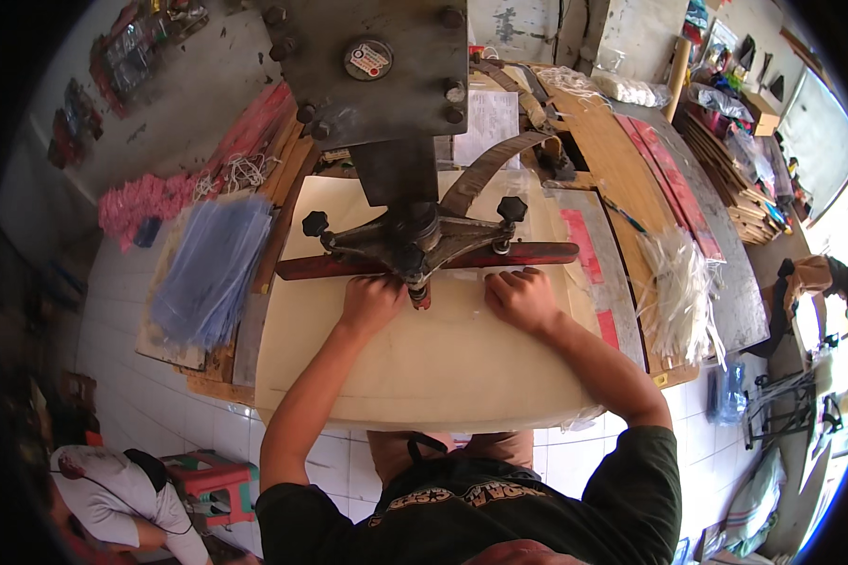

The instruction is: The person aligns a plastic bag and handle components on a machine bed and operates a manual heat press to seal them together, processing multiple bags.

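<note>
Both my hands are at the front side of a long dark red bar (542, 252) fixed under the black metal head of a press (415, 231). Left of the press's centre, my left hand (374, 301) is closed, its knuckles up near the bar. My right hand (523, 299) is also closed, on the other side of the centre. What the fingers hold, if anything, is hidden; a faint clear film seems to lie between the hands. Beneath them a cream sheet (424, 367) covers the work table.
On the left lies a stack of clear bluish plastic sleeves (212, 268), with pink strips (146, 207) behind. White plastic strips (683, 297) hang over the table at right. A person (127, 499) sits at lower left near a red and green stool (215, 485).
</note>
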Action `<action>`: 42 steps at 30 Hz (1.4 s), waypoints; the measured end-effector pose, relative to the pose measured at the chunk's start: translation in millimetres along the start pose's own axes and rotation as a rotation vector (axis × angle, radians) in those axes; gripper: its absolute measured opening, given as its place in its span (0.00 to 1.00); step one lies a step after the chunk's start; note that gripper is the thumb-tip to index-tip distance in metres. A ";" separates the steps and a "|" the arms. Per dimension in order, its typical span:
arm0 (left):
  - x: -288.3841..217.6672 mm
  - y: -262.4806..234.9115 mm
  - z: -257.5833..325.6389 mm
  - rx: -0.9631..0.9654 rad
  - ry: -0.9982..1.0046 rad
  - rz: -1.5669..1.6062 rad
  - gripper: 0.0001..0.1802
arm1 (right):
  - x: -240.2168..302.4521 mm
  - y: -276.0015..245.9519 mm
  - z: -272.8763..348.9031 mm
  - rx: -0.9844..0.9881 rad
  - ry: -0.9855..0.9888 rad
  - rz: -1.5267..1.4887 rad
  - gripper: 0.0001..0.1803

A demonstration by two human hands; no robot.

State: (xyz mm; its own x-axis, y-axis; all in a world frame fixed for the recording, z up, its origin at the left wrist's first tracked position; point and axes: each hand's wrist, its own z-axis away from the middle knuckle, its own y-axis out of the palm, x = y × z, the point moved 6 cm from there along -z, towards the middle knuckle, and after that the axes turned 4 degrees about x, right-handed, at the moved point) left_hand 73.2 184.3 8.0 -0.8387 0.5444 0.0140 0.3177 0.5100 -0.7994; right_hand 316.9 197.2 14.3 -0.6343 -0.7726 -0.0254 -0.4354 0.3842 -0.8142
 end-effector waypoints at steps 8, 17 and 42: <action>-2.2 -1.2 1.7 0.005 0.010 -0.028 0.07 | 3.1 0.6 0.2 -0.001 0.005 0.039 0.08; -3.9 -0.4 3.1 -0.065 0.055 0.007 0.07 | 5.3 -0.3 0.0 -0.029 -0.023 0.029 0.07; -6.1 -5.0 0.1 -0.060 -0.009 -0.074 0.06 | -0.1 -2.0 -0.2 -0.070 0.012 -0.047 0.08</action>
State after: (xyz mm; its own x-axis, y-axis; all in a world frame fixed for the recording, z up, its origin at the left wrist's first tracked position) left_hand 76.7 178.4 11.9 -0.8650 0.4974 0.0663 0.2800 0.5881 -0.7588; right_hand 317.7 196.6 16.1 -0.6196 -0.7847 0.0190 -0.5079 0.3823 -0.7720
